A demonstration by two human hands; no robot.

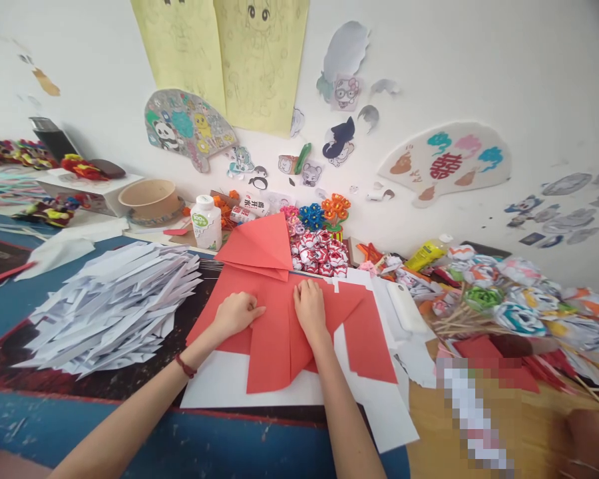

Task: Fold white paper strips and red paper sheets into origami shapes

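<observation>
A folded sheet of red paper (270, 362) lies over other red paper on white sheets in front of me. My left hand (237, 314) is curled at its left side, thumb pointing right, closed on the red paper near the fold; some fingertips are hidden. On the upper part of the same sheet rests my right hand (309, 307), its fingers stretched forward and lying on the paper beside a vertical crease. Just beyond the hands is a stack of folded red paper pieces (259, 246). A cut red piece (369, 339) lies to the right.
A big heap of folded white paper strips (114, 306) lies left on a dark mat. Behind stand a white bottle (206, 223), a round wooden container (150, 199) and paper flowers (319, 253). At right are a white case (406, 307), stick flowers (519, 316) and another person's blurred hand (592, 439).
</observation>
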